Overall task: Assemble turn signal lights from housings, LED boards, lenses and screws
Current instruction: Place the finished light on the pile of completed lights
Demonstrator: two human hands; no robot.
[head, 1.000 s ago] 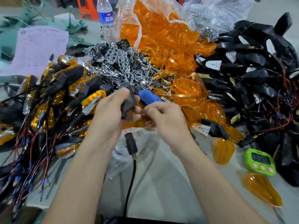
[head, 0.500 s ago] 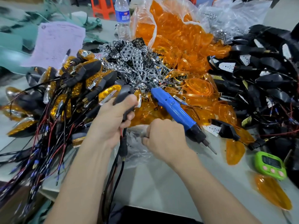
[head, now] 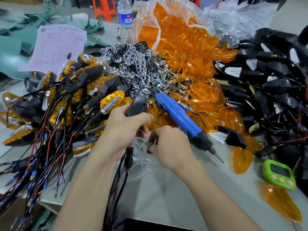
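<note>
My left hand (head: 123, 129) grips a black turn signal housing (head: 138, 105) upright above the table, with its stem and wires (head: 129, 157) hanging below my palm. Just right of it, my right hand (head: 168, 147) is curled down into a crumpled clear plastic bag (head: 141, 162), fingertips pinched on a small dark piece that looks like a screw (head: 150, 152). The blue electric screwdriver (head: 180, 117) lies free on the orange lenses beyond my right hand, its bit pointing right and down.
Finished amber lights with wires (head: 66, 100) are heaped at left. Chrome reflector pieces (head: 133, 64) lie behind, a bag of orange lenses (head: 175, 39) at the back, black housings (head: 266, 84) at right. A green timer (head: 279, 174) and loose lenses (head: 283, 202) lie at front right.
My right hand let go of the blue screwdriver, which now lies on the lenses, and dropped to the clear bag. My left hand kept the housing and raised it slightly.
</note>
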